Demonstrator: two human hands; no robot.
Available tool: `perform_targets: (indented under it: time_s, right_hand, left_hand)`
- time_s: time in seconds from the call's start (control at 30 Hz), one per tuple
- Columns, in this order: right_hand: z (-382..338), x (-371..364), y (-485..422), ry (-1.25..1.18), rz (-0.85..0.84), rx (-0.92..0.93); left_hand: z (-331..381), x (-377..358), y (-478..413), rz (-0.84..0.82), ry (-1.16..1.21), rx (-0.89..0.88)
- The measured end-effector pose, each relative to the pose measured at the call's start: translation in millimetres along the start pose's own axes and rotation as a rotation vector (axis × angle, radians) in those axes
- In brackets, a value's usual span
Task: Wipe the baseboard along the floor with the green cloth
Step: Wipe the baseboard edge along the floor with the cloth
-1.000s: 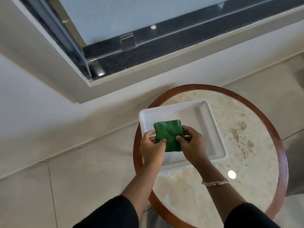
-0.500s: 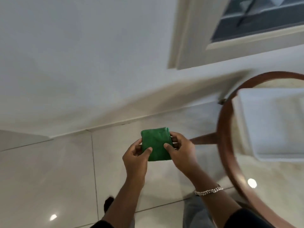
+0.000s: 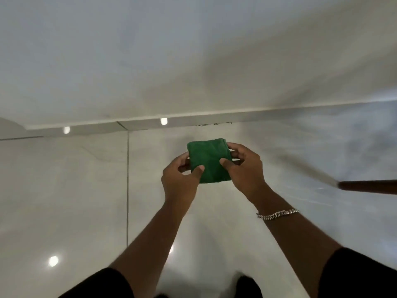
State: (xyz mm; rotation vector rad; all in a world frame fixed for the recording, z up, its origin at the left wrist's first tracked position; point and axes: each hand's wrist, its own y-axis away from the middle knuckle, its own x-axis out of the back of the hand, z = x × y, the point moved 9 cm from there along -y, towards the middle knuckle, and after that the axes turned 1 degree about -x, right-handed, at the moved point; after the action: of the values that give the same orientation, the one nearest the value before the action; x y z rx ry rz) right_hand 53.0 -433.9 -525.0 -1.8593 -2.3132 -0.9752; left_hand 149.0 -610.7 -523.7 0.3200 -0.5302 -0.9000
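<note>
the step in hand looks like getting ready: the green cloth (image 3: pixel 208 160) is held up in the air over the floor (image 3: pixel 64 201), and no wiping has been started yet. the baseboard (image 3: pixel 96 126) is seen as a pale strip that runs across the middle of the frame, from the left edge toward the right, where the wall (image 3: pixel 193 61) meets the floor. the cloth is near it but not touching it.

going from left to right: in the left part of the frame only shiny floor tiles and bright light spots are seen. at the middle, the left hand (image 3: pixel 179 179) is closed on the left edge of the cloth, with the thumb pressed on top and the other fingers tucked under. the cloth is folded into a small thick square, just below the baseboard in the frame. the right hand (image 3: pixel 243 168) is closed on the right edge in the same way, thumb on top, fingers behind. a silver bracelet (image 3: pixel 278 214) is worn on the right wrist. at the far right edge a dark brown bar (image 3: pixel 367 186) is seen; what it belongs to cannot be told from here.

for the next move, the cloth most likely has to be brought down low and pushed flat against the baseboard, then slid along it. the body will probably have to be bent down for that. one hand may be enough for the wipe.
</note>
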Motion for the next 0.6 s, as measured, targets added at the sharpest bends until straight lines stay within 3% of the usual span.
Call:
perform_targets:
  time_s: [0.17,0.27,0.33,0.43,0.5,0.6]
  right_hand:
    - [48.0,-37.0,-73.7,-0.025,0.106,0.000]
    - [56.6,-30.5,-82.7,0.052,0.356,0.107]
    - [41.8,-45.5,-71.3,0.270,0.453,0.349]
    - [32.3,-105.0,-65.9,0.701,0.291,0.622]
    - [38.6,-120.0,-72.6,0.836,0.218,0.665]
    - [42.3,-98.3,-88.1,0.896,0.257,0.659]
  left_hand:
    - [-49.1,-0.5,-75.4,-0.031,-0.188,-0.234]
    - [-70.9,-3.2,-96.9,-0.099,-0.649,-0.514]
    - [-90.4,-3.5,-111.9,-0.120,-0.977,-0.617]
    - [-99.2,-5.7,-128.9,-0.071,-1.168,-0.678]
    - [-97.3,-7.6,-137.1,-0.053,-1.181,-0.662]
    - [-96.3,-5.8,-143.3,-0.057,-1.215,-0.617]
